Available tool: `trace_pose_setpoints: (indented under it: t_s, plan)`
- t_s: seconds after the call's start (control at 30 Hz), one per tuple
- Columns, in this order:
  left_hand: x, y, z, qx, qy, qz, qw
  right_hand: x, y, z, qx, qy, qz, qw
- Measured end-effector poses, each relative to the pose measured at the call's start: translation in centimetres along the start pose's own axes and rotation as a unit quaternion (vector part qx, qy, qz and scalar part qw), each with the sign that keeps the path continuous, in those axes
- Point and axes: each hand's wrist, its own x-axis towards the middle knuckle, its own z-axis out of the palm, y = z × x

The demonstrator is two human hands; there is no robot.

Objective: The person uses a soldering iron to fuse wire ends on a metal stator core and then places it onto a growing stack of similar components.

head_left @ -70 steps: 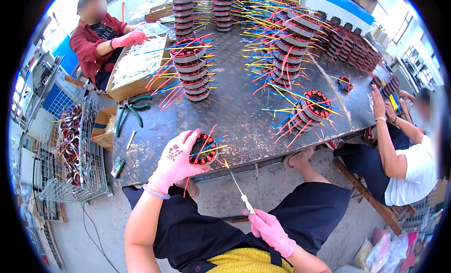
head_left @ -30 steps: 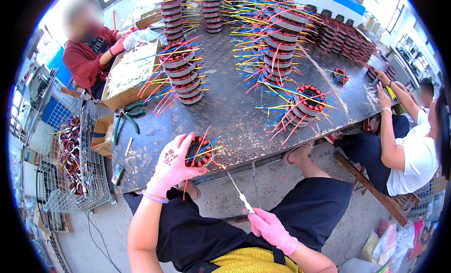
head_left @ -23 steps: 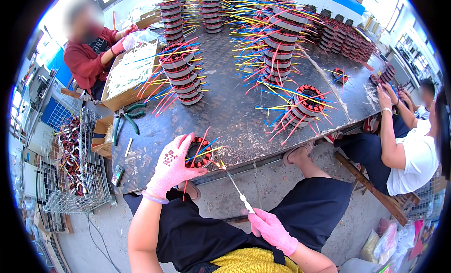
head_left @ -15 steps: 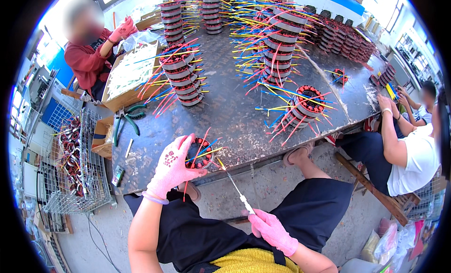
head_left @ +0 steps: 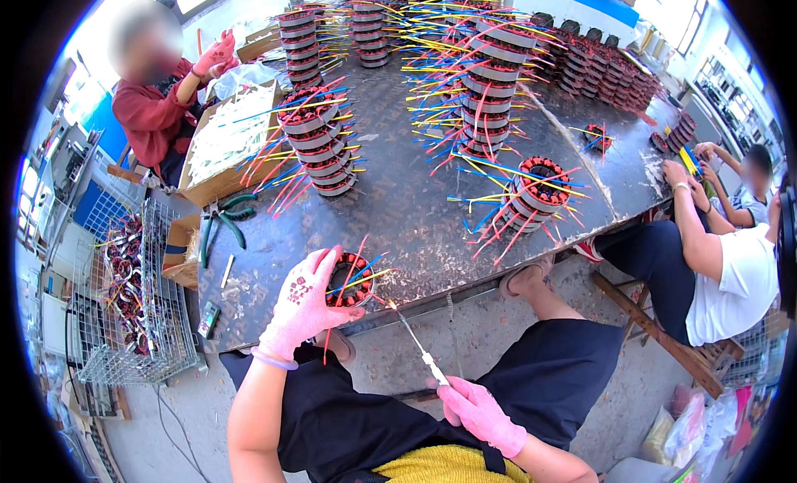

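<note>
While L hand (head_left: 305, 307) grips red-coiled ring (head_left: 363, 294), multicol. wires (head_left: 378, 274), R hand (head_left: 481, 415) holding tool (head_left: 431, 365)

Pink-gloved hands (head_left: 309, 304); yellow top (head_left: 452, 465); dark trousers (head_left: 540, 362)

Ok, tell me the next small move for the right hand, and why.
Probably a tiny, careful nudge of the right hand to line the tool up with the red wire: the glowing tip sits right by the wire's end, though contact can't be told, and the left hand grips the ring that the wire comes from.
</note>
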Motion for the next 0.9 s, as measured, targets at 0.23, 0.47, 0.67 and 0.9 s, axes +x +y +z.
trace_pose_setpoints:
  t_s: [0.23,0.47,0.67,0.9]
  plan:
    - [-0.3,-0.4,-0.2,-0.001,-0.002,-0.008,1.000,-0.1,0.1,0.5,0.019,0.002,0.007,1.000]
    - [0.5,0.2,-1.0,-0.014,-0.015,-0.009,1.000,-0.1,0.3,0.5,0.077,0.009,0.006,0.997]
    - [0.6,0.5,-0.2,-0.032,0.024,0.007,0.999,0.9,1.7,0.1,0.045,0.010,0.004,0.999]
    - [-0.4,-0.6,1.5,-0.039,0.028,-0.016,0.999,0.5,1.3,0.0,-0.010,0.010,-0.043,0.999]
